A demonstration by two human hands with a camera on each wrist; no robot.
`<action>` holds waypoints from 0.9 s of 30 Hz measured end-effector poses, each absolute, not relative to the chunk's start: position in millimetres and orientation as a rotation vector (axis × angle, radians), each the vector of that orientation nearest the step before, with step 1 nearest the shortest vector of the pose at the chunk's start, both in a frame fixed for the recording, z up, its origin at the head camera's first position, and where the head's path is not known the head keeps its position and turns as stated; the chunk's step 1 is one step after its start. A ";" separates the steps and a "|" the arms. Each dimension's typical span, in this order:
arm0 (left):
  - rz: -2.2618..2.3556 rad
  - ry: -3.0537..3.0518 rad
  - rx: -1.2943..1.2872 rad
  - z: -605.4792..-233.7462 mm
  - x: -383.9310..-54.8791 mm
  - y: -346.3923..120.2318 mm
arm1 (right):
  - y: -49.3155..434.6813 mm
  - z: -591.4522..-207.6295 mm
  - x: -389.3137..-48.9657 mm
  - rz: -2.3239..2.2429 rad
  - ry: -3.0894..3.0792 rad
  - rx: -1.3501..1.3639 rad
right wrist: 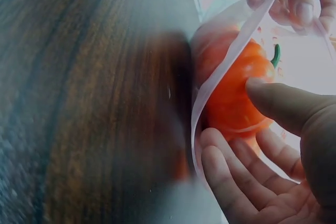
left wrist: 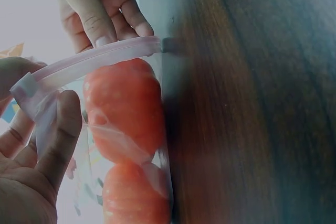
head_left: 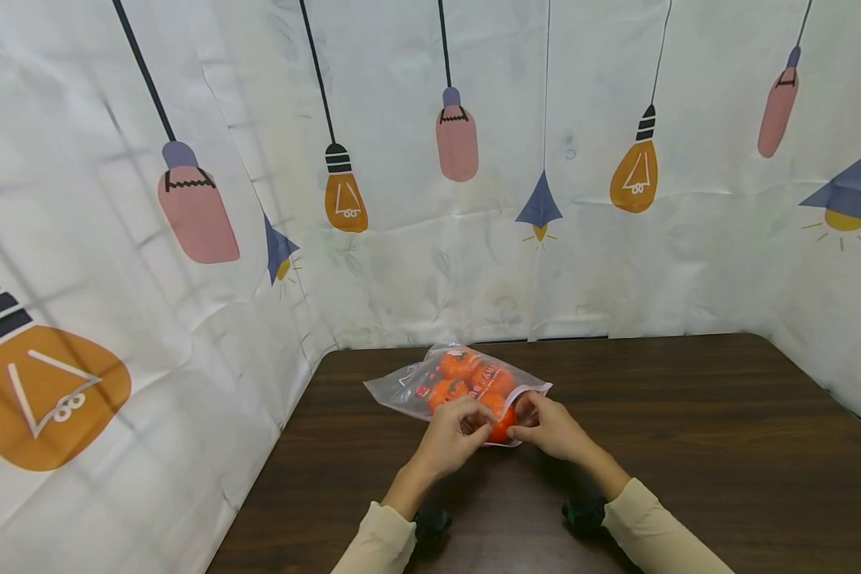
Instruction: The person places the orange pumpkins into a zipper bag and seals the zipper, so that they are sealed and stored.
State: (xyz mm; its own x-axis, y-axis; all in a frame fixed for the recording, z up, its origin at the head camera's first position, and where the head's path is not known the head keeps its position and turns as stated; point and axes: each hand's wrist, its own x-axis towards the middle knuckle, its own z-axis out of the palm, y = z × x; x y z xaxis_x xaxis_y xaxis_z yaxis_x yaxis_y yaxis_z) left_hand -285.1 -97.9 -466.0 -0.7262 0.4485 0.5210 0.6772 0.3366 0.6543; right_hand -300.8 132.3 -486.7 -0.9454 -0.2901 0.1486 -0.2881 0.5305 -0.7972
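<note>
A clear zip bag with red print lies on the table, holding several orange, ribbed pumpkins. One pumpkin with a green stem shows at the bag's mouth. My left hand pinches the corner of the bag's pink zip edge between thumb and fingers. At the mouth's other side, my right hand has its thumb apart from its fingers. That thumb overlaps the front pumpkin in the right wrist view, and the fingertips lie by the bag's rim. Contact with the pumpkin is unclear.
The dark wooden table extends to both sides of the bag. A white curtain printed with hanging lamps borders its far and left sides. Dark wrist devices sit under the forearms, near the tabletop.
</note>
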 end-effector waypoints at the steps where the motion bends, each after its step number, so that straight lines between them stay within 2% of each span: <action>1: -1.332 -2.355 -1.018 -465.7 -284.8 -97.6 | 132.1 -486.5 -300.5 -1.418 2.755 -0.519; 20: -1.279 -2.395 -1.004 -464.8 -282.5 -95.8 | 134.7 -481.3 -301.4 -1.355 2.593 -0.851; 27: -1.303 -2.432 -0.972 -463.1 -280.5 -94.8 | 140.9 -478.1 -302.9 -1.346 2.617 -0.824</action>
State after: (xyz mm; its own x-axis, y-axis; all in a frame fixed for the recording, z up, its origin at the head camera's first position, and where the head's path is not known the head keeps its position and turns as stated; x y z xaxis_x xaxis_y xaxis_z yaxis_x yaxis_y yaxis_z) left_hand -280.5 -94.8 -463.1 -0.7585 0.4509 0.4706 0.6415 0.3894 0.6610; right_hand -302.9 140.9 -478.1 -0.8512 -0.4986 0.1639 -0.4234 0.4678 -0.7759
